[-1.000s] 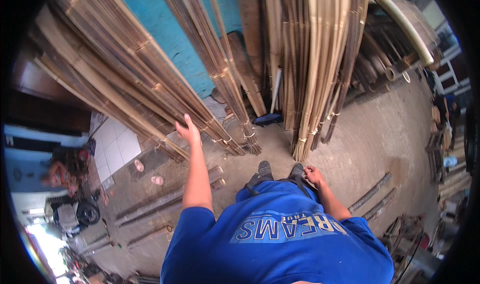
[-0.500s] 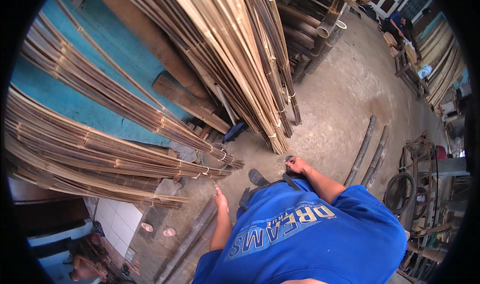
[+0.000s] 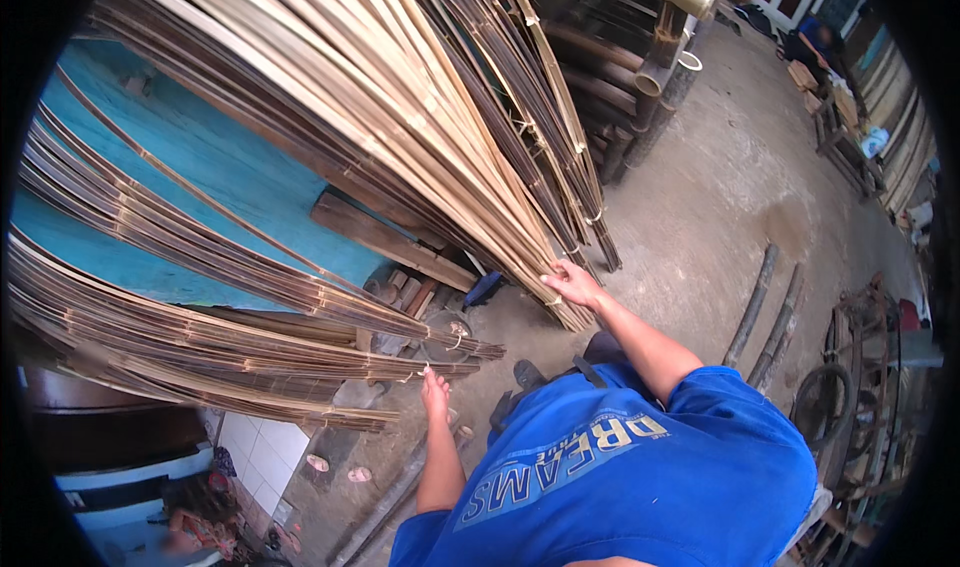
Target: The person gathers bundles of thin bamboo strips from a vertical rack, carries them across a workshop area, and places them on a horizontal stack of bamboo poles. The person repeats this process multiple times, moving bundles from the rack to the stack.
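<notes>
A tall bundle of pale bamboo strips (image 3: 430,137) leans with its lower end on the floor in front of me. My right hand (image 3: 575,285) is closed on this bundle just above its foot, close to a tie; some fingers are hidden. To the left, my left hand (image 3: 434,395) is raised with its fingers pinched together beside the end of a darker bundle of bamboo strips (image 3: 330,352). A small pale bit shows at its fingertips, too small to name. Another tied bamboo bundle (image 3: 300,292) lies just above that one.
Bamboo poles (image 3: 650,77) are stacked at the far side. Dark poles (image 3: 752,307) lie on the floor to the right, near a wheel (image 3: 822,402). Another person (image 3: 815,47) sits at the far right. Pink slippers (image 3: 359,475) rest at lower left, near white tiles (image 3: 262,452).
My right hand has reached forward from near my body and taken hold of the pale bamboo bundle. My left hand stays raised near the darker bundle's end. The view has shifted slightly.
</notes>
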`<state>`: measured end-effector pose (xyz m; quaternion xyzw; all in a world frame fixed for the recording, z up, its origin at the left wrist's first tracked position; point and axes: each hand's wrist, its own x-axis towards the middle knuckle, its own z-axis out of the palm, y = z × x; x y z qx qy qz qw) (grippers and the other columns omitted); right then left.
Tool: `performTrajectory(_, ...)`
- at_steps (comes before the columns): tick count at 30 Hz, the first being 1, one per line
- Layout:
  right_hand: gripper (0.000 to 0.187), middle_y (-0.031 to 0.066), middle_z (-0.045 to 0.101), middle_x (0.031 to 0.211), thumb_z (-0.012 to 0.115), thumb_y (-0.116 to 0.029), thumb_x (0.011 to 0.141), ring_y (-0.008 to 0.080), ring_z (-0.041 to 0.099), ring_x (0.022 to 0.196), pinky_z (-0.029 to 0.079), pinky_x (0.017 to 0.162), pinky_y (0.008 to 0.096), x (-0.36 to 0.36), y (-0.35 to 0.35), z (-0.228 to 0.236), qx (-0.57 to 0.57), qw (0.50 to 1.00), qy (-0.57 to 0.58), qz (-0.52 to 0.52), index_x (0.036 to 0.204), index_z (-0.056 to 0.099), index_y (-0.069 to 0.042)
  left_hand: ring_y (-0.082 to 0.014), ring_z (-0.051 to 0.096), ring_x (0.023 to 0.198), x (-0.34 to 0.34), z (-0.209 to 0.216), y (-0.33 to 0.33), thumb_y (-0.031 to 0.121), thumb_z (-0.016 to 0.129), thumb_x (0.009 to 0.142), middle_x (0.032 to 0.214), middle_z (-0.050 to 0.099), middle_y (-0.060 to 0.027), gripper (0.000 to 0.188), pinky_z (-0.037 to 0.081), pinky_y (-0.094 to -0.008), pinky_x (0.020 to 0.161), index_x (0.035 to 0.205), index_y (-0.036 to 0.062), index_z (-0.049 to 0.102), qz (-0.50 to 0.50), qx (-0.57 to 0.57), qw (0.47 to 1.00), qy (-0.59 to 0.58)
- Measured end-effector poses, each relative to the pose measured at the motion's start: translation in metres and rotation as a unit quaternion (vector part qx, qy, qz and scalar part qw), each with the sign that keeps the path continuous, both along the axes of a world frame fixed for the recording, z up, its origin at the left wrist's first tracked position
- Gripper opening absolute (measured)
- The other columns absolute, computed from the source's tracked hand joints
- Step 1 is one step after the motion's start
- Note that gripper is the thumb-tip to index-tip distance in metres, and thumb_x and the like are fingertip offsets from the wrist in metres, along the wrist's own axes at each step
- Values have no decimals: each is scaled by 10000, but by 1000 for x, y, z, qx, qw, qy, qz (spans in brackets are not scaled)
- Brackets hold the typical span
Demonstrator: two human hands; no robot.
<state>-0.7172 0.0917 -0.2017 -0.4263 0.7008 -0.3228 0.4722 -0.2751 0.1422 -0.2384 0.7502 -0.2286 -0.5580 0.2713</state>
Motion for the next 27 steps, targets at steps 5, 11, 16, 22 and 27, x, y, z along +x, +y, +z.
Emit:
performTrajectory(5,1211,298,284,1604,829,-626,749,397,313,1497,295,1239,446,-3,-97,85,-83,993,61,59,1594,250,19,-278,559,1315,-103,55,-77,414,662,1015,1428,563,-200,686,473,-366,1059,1517,6,433,-66,-221,973,32)
performTrajectory(11,1001,250,342,1321,884,-533,714,422,439,1285,431,1092,516,5,-132,78,-146,986,58,63,1397,366,-15,-287,418,1433,-252,164,-178,353,676,1011,1557,402,-244,826,323,-390,1190,1610,30,206,-37,-437,899,6)
performTrajectory(16,910,218,595,1240,890,-585,664,404,567,1208,454,1024,517,-12,-139,73,-144,980,38,131,1330,521,-87,-281,407,1392,-303,175,-195,417,676,999,1543,372,-212,875,347,-404,1143,1623,65,173,32,-441,896,-40)
performTrajectory(22,820,227,605,1200,904,-537,667,417,609,1129,509,949,481,-41,-128,72,-201,966,8,161,1254,575,-68,-348,281,1461,-336,194,-162,479,775,898,1582,188,-239,1056,303,-494,1179,1628,82,124,56,-407,883,-227)
performTrajectory(27,734,235,620,1191,901,-430,702,421,628,1109,530,919,466,-42,-108,57,-307,945,-31,110,1229,565,-43,-354,319,1407,-374,223,-172,461,874,800,1511,224,-204,1170,301,-532,1173,1611,79,124,80,-501,850,-143)
